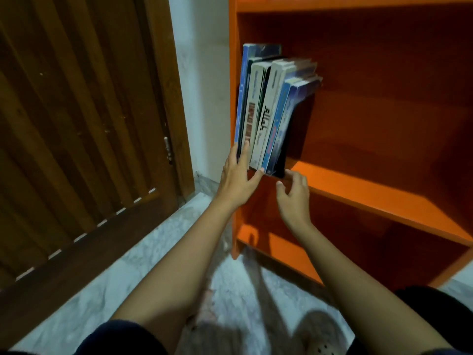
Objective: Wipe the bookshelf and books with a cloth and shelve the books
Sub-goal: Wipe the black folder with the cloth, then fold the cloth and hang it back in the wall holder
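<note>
While both bare forearms reach forward from the bottom of the view, the left hand (pixel 239 176) lies flat against the lower spines of the books (pixel 266 111). Its fingers are straight and spread and its thumb is stretched to the right beneath their bottom edges, so it presses on them without curling round any. Just to the right of that thumb, the right hand (pixel 294 198) is held with its fingers loosely bent and its thumb apart, gripping nothing. Its uppermost fingertip sits just beside the lower corner of the outermost dark cover, and whether it touches cannot be told. Directly above both hands the books, with blue, white and dark spines, stand close together on end at the left extremity of the orange bookshelf (pixel 378 198). The leftmost is next to the side panel, and the group is tilted slightly with its tops blurred. Their lower ends meet the front edge of the shelf board that runs away to the right of the right hand. Below the hands lies a further compartment. To the left of the left hand are a pale wall (pixel 202 85) and a brown wooden door (pixel 76 129), and beneath the forearms is a marbled floor (pixel 143 260).
</note>
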`<state>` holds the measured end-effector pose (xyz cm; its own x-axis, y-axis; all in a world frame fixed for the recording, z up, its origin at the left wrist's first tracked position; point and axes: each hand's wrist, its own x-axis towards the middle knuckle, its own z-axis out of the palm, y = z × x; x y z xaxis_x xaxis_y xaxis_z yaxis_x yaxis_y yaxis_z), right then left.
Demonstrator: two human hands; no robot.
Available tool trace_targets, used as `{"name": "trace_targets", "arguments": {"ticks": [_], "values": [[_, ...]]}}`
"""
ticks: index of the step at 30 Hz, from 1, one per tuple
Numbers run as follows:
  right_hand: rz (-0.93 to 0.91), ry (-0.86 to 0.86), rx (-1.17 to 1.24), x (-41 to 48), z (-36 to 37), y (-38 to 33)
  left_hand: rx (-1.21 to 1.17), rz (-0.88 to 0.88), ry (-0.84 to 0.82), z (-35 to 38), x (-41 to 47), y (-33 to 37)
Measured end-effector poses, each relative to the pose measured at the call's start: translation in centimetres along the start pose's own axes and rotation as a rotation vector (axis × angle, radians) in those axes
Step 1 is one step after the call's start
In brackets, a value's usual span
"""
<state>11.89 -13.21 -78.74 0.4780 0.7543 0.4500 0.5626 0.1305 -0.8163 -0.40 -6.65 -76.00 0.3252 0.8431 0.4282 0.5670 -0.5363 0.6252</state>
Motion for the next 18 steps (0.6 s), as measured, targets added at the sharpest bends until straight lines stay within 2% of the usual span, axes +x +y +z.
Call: {"name": "trace_targets", "arguments": {"ticks": [3, 5, 15, 18], "values": [[-0.041, -0.01, -0.065, -2.5, 0.9, 1.5, 0.011, -0.042, -0.035, 0.3, -2.5, -2.8], [-0.028, -0.078, -0.094, -4.3, 2.5, 2.9, 0.04, -0.123, -0.071, 0.8, -4.6, -5.4], [0.26, -0.852, -0.264, -15.6, 15.9, 14.5, 0.127, -0.675, -0.308, 6.6, -18.7, -24.8], [0.345, -0.926, -0.267, -17.8, 19.7, 17.4, 0.092, -0.914, -0.333, 8.2, -22.2, -29.4]]}}
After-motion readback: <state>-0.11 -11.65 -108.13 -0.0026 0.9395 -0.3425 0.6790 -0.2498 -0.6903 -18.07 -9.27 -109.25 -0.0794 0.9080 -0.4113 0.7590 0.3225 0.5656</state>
